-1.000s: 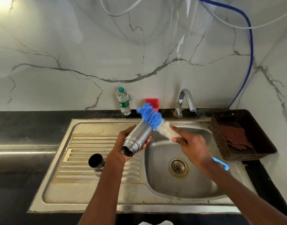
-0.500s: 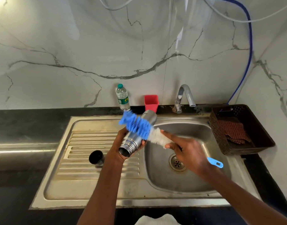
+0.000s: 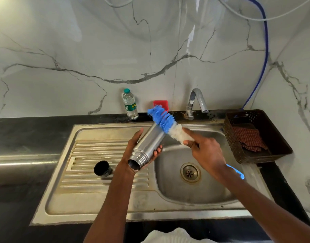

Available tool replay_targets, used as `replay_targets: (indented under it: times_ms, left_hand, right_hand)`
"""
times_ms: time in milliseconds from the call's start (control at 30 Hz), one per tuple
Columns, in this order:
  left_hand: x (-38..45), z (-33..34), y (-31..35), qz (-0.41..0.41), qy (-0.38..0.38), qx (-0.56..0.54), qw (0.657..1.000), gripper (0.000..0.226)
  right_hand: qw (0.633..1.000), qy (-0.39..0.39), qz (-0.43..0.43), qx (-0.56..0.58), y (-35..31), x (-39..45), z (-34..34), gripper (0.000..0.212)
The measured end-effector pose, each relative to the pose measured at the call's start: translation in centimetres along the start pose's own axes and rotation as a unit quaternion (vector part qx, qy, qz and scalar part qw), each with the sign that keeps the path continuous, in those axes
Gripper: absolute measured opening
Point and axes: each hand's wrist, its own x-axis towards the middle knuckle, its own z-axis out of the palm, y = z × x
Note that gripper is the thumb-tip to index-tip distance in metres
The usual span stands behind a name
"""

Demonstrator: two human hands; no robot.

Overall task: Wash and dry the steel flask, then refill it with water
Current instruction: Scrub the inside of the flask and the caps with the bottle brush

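Fluffy brush point(image 3: 165, 122) on ribbed steel flask point(image 3: 148, 147).

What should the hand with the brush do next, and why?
Probably sweep the brush down along the flask toward its open mouth. The right hand has the bristles on the flask's far end, while the left hand cradles it over the sink, so the rest looks unscrubbed.

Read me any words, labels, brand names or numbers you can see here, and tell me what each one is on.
Plastic water bottle: green label with a yellow mark, too blurred to read.
Steel flask, bottle brush, black cap, red cup, brown basket and sink: no text visible.
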Motion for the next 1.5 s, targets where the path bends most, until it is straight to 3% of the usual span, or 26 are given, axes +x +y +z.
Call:
replay_targets:
  times_ms: [133,200,333,400,467,533,600,667,700,833,900,967,1067,1167,1233,1267,1333,1433,1500]
  left_hand:
    - [-0.3,0.9,-0.9,0.099,0.029,-0.053,0.993,0.082]
    - [-0.7,0.9,-1.1,0.151,0.053,-0.047,0.986,0.073]
    - [-0.2,0.4,-0.4,0.048,0.071,-0.017,0.996,0.07]
    - [0.0,0.9,-0.7,0.056,0.08,-0.042,0.994,0.061]
    - [0.0,1.1,-1.3,0.112,0.105,-0.072,0.986,0.034]
    - [-0.1,0.8,-1.6,0.157,0.137,-0.077,0.975,0.038]
    - [0.1,0.9,-1.3,0.129,0.171,-0.027,0.977,0.038]
    - [-0.1,1.7,-0.8,0.071,0.135,-0.021,0.988,0.045]
    - [-0.1,2.1,-0.7,0.057,0.122,-0.017,0.991,0.049]
    - [-0.6,1.1,-1.2,0.116,0.046,-0.041,0.991,0.053]
    - [-0.6,0.5,-1.5,0.144,0.071,-0.006,0.987,0.06]
    - [-0.3,0.1,-1.4,0.134,0.156,0.03,0.978,0.05]
    - [-0.1,1.2,-0.7,0.07,0.125,-0.001,0.99,0.044]
    - [-1.0,1.3,-0.8,0.084,0.142,0.029,0.986,0.045]
    - [-1.3,-0.5,-1.2,0.13,0.186,0.035,0.973,0.06]
    - [-1.6,-0.8,-1.4,0.152,0.219,0.026,0.963,0.053]
    - [-1.4,-1.0,-1.0,0.116,0.165,-0.04,0.979,0.042]
    - [-1.2,1.1,-0.3,0.045,0.062,-0.017,0.997,0.073]
    - [-1.1,1.0,0.0,0.03,0.024,0.003,0.999,0.081]
  right_hand:
    - [0.974,0.025,-0.226,0.007,-0.2,-3.5,0.6,0.053]
    - [0.961,0.018,-0.275,0.022,0.8,-4.0,1.2,0.049]
    - [0.995,0.026,-0.096,-0.005,1.9,-1.9,0.7,0.055]
    - [0.99,0.029,-0.141,-0.005,1.6,-2.0,0.6,0.05]
    - [0.971,0.016,-0.238,0.015,1.0,-3.0,0.1,0.046]
    - [0.959,0.015,-0.284,0.013,1.2,-3.6,0.3,0.045]
    - [0.979,0.029,-0.199,-0.011,1.3,-2.8,0.6,0.048]
    - [0.997,0.011,-0.077,-0.014,1.5,-1.8,0.6,0.056]
    - [0.998,0.007,-0.064,-0.007,1.5,-1.8,0.7,0.058]
    - [0.965,0.001,-0.262,0.025,1.0,-4.0,0.4,0.045]
    - [0.958,-0.008,-0.286,0.016,1.4,-4.2,0.9,0.044]
    - [0.983,0.015,-0.184,0.012,1.1,-2.8,1.5,0.049]
    - [0.998,0.029,-0.04,0.034,1.0,-1.2,2.1,0.055]
    - [0.988,0.024,-0.151,0.014,0.5,-2.4,1.6,0.053]
    - [0.966,0.021,-0.259,0.01,0.7,-3.8,1.3,0.048]
    - [0.957,0.026,-0.287,0.012,0.8,-4.0,1.2,0.047]
    - [0.971,0.029,-0.239,0.008,0.9,-3.1,1.2,0.048]
    - [0.999,0.018,-0.043,0.015,0.4,-0.3,0.7,0.051]
    - [0.999,-0.009,0.021,0.033,0.2,0.9,0.0,0.051]
